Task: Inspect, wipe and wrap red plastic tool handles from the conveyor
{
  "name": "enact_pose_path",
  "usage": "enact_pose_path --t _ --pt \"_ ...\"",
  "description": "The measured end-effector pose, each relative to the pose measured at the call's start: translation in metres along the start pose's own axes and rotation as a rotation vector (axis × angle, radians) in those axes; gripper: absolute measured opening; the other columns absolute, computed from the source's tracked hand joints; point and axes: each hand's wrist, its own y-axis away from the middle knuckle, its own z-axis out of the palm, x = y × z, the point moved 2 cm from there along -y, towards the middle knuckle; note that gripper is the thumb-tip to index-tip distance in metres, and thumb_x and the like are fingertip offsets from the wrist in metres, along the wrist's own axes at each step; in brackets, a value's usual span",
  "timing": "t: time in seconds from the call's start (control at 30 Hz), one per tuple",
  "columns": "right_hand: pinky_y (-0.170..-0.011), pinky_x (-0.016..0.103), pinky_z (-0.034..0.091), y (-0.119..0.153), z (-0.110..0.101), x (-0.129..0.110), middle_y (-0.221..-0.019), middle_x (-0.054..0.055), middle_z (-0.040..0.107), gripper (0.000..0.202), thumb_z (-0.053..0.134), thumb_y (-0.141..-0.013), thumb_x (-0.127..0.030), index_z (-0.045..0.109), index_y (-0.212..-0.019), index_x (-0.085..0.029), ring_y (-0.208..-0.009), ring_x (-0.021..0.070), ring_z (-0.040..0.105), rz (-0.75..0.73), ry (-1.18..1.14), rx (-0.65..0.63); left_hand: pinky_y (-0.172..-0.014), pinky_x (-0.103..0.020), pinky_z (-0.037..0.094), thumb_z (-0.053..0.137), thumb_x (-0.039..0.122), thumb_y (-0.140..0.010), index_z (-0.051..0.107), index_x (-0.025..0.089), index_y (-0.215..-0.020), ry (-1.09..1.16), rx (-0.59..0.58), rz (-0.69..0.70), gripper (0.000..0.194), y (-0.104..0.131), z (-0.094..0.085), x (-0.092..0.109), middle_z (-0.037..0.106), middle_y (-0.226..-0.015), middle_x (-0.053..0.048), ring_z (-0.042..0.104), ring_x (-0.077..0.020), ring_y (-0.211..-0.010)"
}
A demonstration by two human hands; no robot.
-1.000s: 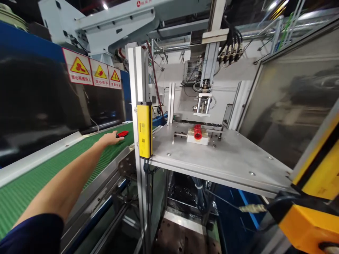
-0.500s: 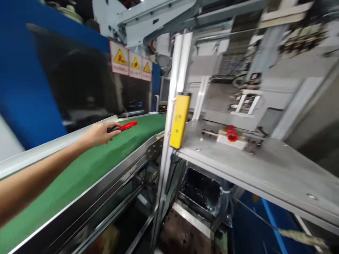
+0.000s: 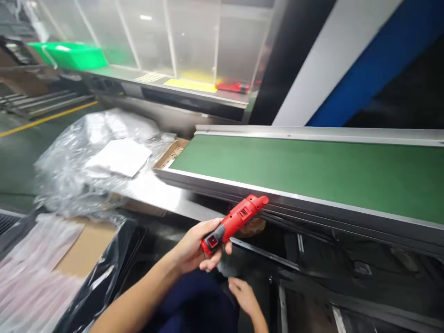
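My left hand (image 3: 203, 247) is closed around a red-and-black plastic tool housing (image 3: 239, 217), held tilted with its narrow tip up and to the right. A dark grip section with a small square opening shows near my thumb. The housing is in front of the near rail of a green conveyor belt (image 3: 305, 171). Lower down, close to my body, my right hand (image 3: 243, 295) hangs with its fingers loosely apart and nothing visible in them. Part of that hand is hard to make out.
A cardboard box (image 3: 171, 155) sits at the belt's end. Clear plastic bags (image 3: 69, 152) and a white sheet (image 3: 120, 157) lie to the left. Behind, a bench carries a green bin (image 3: 71, 55) and another red part (image 3: 233, 87). A lined carton (image 3: 86, 249) stands lower left.
My view has swung left, from the fixture table and yellow sensor to the belt's end and the bags. The housing is now nearer to me, and my right hand has come into view.
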Motion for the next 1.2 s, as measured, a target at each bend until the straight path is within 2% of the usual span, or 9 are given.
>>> enact_pose_path --t 0.07,0.13,0.27,0.37,0.5,0.67,0.9,1.03,1.2 --pt "-0.076 0.039 0.058 -0.014 0.026 0.007 -0.095 0.008 0.073 0.044 0.055 -0.090 -0.063 0.071 -0.090 -0.022 -0.090 0.0257 0.069 0.066 -0.111 0.098 -0.028 -0.013 0.029 0.057 0.051 -0.092 0.055 0.007 -0.115 0.043 0.035 -0.004 0.050 0.029 -0.023 -0.002 0.069 -0.073 -0.010 0.052 -0.0104 -0.035" --pt "-0.086 0.047 0.057 -0.027 0.032 0.003 -0.103 0.012 0.074 0.058 0.049 -0.084 -0.074 0.073 -0.090 -0.022 -0.102 0.0322 0.068 0.115 -0.208 0.234 -0.027 -0.013 0.028 0.057 0.052 -0.092 0.055 0.005 -0.117 0.056 0.052 -0.017 0.053 0.049 -0.039 -0.003 0.068 -0.071 -0.011 0.052 -0.0108 -0.034" --pt "-0.103 0.050 0.048 -0.036 0.012 -0.041 -0.130 0.013 0.064 0.057 0.063 -0.080 -0.068 0.069 -0.114 -0.023 -0.123 0.0307 0.058 0.026 -0.502 0.439 -0.028 -0.015 0.028 0.057 0.055 -0.091 0.056 0.004 -0.116 0.023 0.049 -0.070 0.057 0.065 -0.057 -0.004 0.068 -0.068 -0.012 0.049 -0.0112 -0.032" --pt "-0.103 0.048 0.048 -0.030 -0.004 -0.084 -0.131 0.012 0.064 0.065 0.077 -0.070 -0.065 0.066 -0.120 -0.025 -0.123 0.0301 0.057 -0.082 -0.712 0.487 -0.028 -0.016 0.028 0.057 0.057 -0.090 0.058 0.004 -0.112 -0.036 0.035 -0.121 0.058 0.065 -0.058 -0.004 0.068 -0.065 -0.011 0.048 -0.0109 -0.031" --pt "-0.097 0.043 0.052 -0.019 -0.010 -0.111 -0.115 0.011 0.070 0.068 0.082 -0.061 -0.066 0.068 -0.112 -0.023 -0.110 0.0278 0.064 -0.032 -0.804 0.525 -0.029 -0.016 0.026 0.056 0.063 -0.087 0.061 0.005 -0.112 -0.136 -0.010 -0.206 0.064 0.062 -0.051 -0.001 0.066 -0.062 -0.009 0.046 -0.0103 -0.030" --pt "-0.059 0.024 0.052 -0.007 -0.014 -0.116 -0.078 0.003 0.069 0.057 0.087 -0.058 -0.060 0.074 -0.097 -0.021 -0.063 0.0141 0.061 0.140 -0.832 0.586 -0.029 -0.015 0.025 0.045 0.071 -0.089 0.066 0.005 -0.113 -0.258 -0.085 -0.253 0.073 0.060 -0.047 0.001 0.065 -0.061 -0.009 0.048 -0.0100 -0.033" --pt "-0.053 0.021 0.046 0.011 -0.010 -0.134 -0.075 0.001 0.068 0.044 0.088 -0.062 -0.048 0.075 -0.095 -0.023 -0.058 0.0113 0.057 0.164 -0.832 0.805 -0.035 -0.016 0.041 0.053 0.073 -0.085 0.044 0.015 -0.142 -0.030 -0.233 -0.142 0.082 0.067 -0.057 0.002 0.071 -0.084 -0.013 0.064 -0.0169 -0.050" --pt "-0.053 0.022 0.048 0.022 -0.002 -0.144 -0.071 0.000 0.068 0.050 0.084 -0.069 -0.046 0.071 -0.112 -0.024 -0.054 0.0120 0.058 0.152 -0.784 0.759 -0.038 -0.016 0.044 0.086 0.048 -0.070 0.044 0.018 -0.139 -0.013 -0.266 0.001 0.086 0.071 -0.058 0.003 0.070 -0.083 -0.008 0.066 -0.0177 -0.054" --pt "-0.067 0.037 0.060 0.046 0.016 -0.147 -0.093 0.011 0.076 0.057 0.076 -0.071 -0.061 0.071 -0.112 -0.022 -0.072 0.0269 0.073 0.044 -0.659 0.499 -0.034 -0.013 0.033 0.085 0.040 -0.073 0.052 0.014 -0.130 0.017 -0.108 0.093 0.070 0.071 -0.058 0.003 0.063 -0.066 -0.001 0.054 -0.0104 -0.041"
